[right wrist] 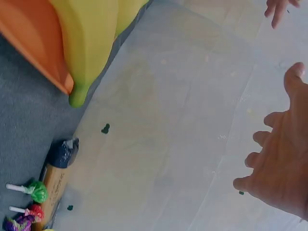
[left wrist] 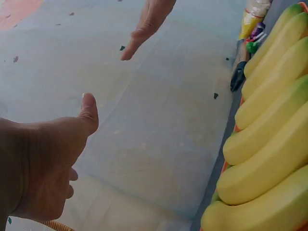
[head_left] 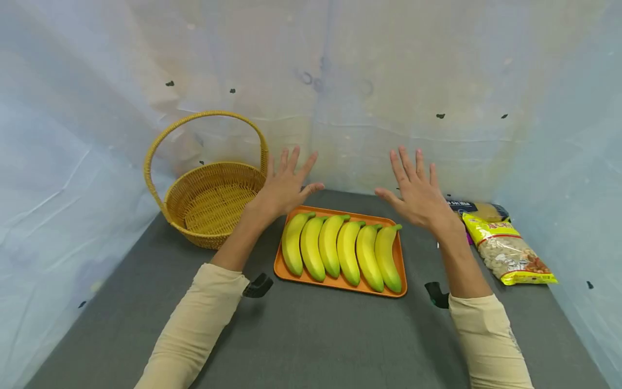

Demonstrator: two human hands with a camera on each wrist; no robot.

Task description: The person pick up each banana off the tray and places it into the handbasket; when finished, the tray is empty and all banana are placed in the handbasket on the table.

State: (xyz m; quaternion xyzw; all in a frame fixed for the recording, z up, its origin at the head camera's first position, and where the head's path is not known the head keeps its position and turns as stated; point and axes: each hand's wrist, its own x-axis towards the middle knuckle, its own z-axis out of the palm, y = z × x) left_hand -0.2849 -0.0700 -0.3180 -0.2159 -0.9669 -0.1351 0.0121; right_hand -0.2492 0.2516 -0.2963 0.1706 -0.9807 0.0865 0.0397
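Both hands are raised with fingers spread, holding nothing. My left hand is in front of the basket's right side and above the tray's left back corner. My right hand is lifted past the tray's right back corner. Between the forearms lies an orange tray with several yellow bananas side by side, green at stems and tips. In the left wrist view the bananas fill the right side, beside the left hand. One banana's green stem overhangs the tray's rim in the right wrist view, away from the right hand.
A wicker basket with a tall handle stands at the back left. At the right lie a yellow-edged bag of pale nuts or beans and a dark-labelled packet. Wrapped lollipops show nearby. Pale sheeting surrounds the grey table.
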